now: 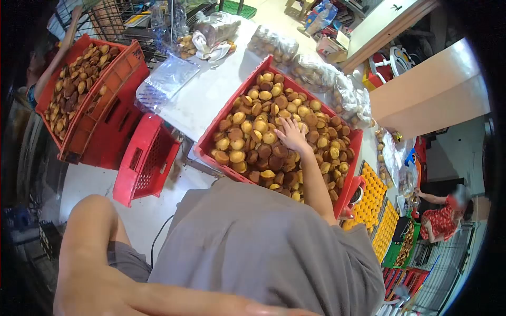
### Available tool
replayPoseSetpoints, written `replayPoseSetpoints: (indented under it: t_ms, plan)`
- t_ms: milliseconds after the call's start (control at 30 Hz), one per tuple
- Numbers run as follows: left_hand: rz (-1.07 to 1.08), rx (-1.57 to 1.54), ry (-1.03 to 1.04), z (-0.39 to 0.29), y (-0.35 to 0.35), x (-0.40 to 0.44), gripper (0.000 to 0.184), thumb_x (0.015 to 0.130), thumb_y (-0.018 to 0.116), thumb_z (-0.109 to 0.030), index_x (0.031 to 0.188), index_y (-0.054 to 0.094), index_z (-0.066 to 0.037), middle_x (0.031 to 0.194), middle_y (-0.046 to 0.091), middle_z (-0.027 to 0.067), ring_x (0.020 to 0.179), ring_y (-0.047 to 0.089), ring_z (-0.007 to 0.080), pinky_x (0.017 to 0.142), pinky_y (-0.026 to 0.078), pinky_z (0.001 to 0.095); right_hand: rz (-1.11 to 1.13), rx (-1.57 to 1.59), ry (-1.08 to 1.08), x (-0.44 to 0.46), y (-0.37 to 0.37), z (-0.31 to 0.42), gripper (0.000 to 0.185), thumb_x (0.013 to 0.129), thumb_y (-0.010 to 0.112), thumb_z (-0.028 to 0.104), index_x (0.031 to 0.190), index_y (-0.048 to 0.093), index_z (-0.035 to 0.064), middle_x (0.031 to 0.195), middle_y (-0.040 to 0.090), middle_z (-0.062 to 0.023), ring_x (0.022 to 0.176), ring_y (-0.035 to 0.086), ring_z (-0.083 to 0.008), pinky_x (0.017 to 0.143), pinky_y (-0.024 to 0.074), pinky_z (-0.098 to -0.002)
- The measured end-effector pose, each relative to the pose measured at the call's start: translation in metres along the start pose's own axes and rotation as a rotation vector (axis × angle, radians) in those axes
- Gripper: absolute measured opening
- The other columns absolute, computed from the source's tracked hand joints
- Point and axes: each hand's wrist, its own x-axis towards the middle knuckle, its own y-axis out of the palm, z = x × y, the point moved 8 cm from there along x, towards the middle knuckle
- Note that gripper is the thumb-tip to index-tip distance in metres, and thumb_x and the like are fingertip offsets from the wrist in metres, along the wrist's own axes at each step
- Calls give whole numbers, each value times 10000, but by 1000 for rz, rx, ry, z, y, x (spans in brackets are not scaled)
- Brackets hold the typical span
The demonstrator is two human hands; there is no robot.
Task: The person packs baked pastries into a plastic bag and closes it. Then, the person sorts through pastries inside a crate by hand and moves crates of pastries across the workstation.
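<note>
The right hand (293,136) spreads its slightly bent fingers, palm down, touching small round golden-and-brown cakes (261,126) heaped in a red plastic crate (363,145) on a white table (216,87). The blurred left hand's (118,292) grip I cannot tell.

A white tabletop (219,84) bears the load; its bare surface shows at ten to eleven o'clock of the large red crate (204,154), which rests askew on it; at ten o'clock, near the tabletop's rounded corner, flat clear plastic bags (176,76) lie spread one over another; at eleven o'clock stands a filled clear bag (219,26), with crumpled white material (207,48) beside it, whether cloth or plastic being hard to tell; from twelve round to two o'clock a row of filled bags (313,71) runs just beside the crate; at four o'clock lie yellow-filled trays (370,192), their support hidden.
</note>
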Motion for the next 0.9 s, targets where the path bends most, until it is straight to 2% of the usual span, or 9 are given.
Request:
replayPoseSetpoints:
  t_ms: [400, 900]
  plan:
    - [0, -13, 81, 1, -17, 5, 535, 846, 319, -455, 927, 542, 25, 882, 557, 161, 759, 547, 261, 686, 440, 340, 86, -11, 51, 3, 2, -2, 617, 793, 365, 527, 1288, 235, 184, 1353, 189, -95, 1257, 126, -271, 983, 77, -498]
    - [-5, 64, 132, -15, -24, 5, 517, 848, 321, -441, 926, 539, 21, 872, 549, 152, 750, 540, 251, 678, 440, 331, 64, -9, 66, 4, 5, -5, 617, 784, 387, 532, 1280, 250, 192, 1346, 209, -89, 1255, 139, -265, 981, 84, -503]
